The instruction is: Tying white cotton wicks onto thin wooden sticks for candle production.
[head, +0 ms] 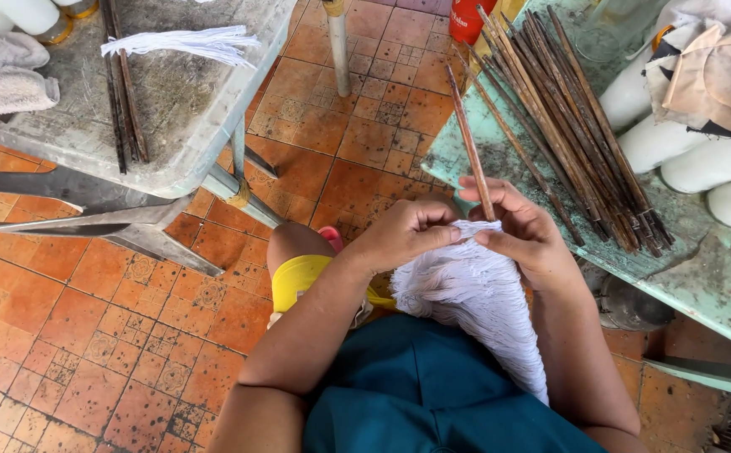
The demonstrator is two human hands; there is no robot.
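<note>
I have my left hand (407,235) and right hand (523,239) fingers pinching the white cotton thread bundle (474,298) around a thin brown wooden stick (471,147), binding underway; next calls for tight wrapping.

Hands in view: two, left hand (403,235) and right hand (523,239), same person
Thin brown stick (471,144) held: one
White thread bundle (474,294) in lap: one
Second white thread bundle (182,44) on grey table (182,117): one
Tables: two, grey one and green table (701,260)
Stick pile (571,126) on green table: too many for exact count, well over ten
Sticks on grey table (122,92): a few, exact count unclear
White bottles (676,151) on green table: at least four
Red container (472,18): one
Grey cloth (5,75): one
</note>
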